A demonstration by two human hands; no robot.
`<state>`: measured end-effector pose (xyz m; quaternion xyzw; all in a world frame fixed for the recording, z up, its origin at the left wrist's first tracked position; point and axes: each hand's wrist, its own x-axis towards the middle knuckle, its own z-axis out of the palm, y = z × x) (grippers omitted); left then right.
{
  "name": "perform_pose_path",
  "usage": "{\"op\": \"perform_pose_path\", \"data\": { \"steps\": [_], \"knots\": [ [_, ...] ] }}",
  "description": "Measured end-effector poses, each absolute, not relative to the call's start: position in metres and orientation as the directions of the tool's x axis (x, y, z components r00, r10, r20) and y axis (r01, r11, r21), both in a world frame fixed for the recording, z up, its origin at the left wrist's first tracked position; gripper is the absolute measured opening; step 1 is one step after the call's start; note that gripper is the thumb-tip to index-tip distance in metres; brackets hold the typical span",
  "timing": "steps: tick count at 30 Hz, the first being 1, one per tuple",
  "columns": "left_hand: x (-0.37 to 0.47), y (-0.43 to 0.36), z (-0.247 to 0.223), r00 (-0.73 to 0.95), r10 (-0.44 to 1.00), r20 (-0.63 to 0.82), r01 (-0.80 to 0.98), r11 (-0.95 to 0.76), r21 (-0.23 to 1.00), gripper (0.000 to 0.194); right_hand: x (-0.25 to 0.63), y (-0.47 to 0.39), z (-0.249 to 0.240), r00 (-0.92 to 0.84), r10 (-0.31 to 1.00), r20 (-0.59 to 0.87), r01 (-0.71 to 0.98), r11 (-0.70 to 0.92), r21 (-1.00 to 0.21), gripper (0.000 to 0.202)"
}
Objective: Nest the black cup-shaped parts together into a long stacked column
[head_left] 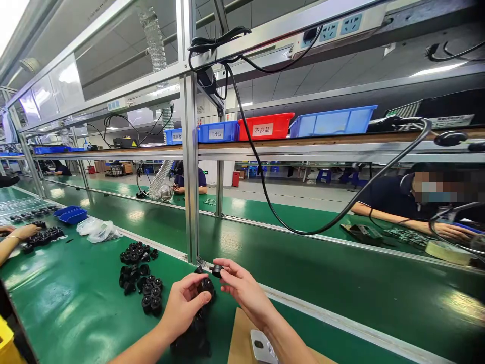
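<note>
My left hand has its thumb and fingers closed round a black round part. Just to its right, my right hand pinches a smaller black piece between thumb and fingers. The two parts are close together but look apart. Below my hands lies a dark pile of black parts, partly hidden by my left hand. Left of my left hand, several black round parts lie in clusters on the green mat.
Brown cardboard with a metal plate lies below my right hand. A metal post stands beyond my hands. Further left are a plastic bag, a blue tray and another person's hands. A person works at right.
</note>
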<state>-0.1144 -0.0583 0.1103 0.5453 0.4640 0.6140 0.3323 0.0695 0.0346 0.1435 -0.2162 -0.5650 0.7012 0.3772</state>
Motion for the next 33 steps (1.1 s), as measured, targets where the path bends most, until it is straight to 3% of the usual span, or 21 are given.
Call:
{"op": "perform_pose_path", "data": {
  "steps": [4,8,15,33],
  "knots": [
    [-0.113,-0.058,0.113,-0.215,0.869,0.445,0.172,-0.415,0.893,0.041,0.066,0.027,0.142,-0.601,0.731,0.323,-0.259,0.204,-0.944,0.050],
    [-0.113,-0.059,0.113,-0.224,0.857,0.464,0.171,-0.434,0.885,0.044,0.065,0.021,0.141,-0.636,0.672,0.379,-0.199,0.331,-0.922,0.043],
    [-0.109,-0.060,0.116,-0.210,0.852,0.480,0.180,-0.449,0.875,0.045,0.065,0.017,0.142,-0.606,0.687,0.402,-0.122,0.419,-0.900,0.026],
    [-0.115,-0.059,0.108,-0.231,0.853,0.467,0.192,-0.431,0.882,0.043,0.072,0.020,0.145,-0.636,0.657,0.405,-0.057,0.483,-0.874,0.019]
  ]
}}
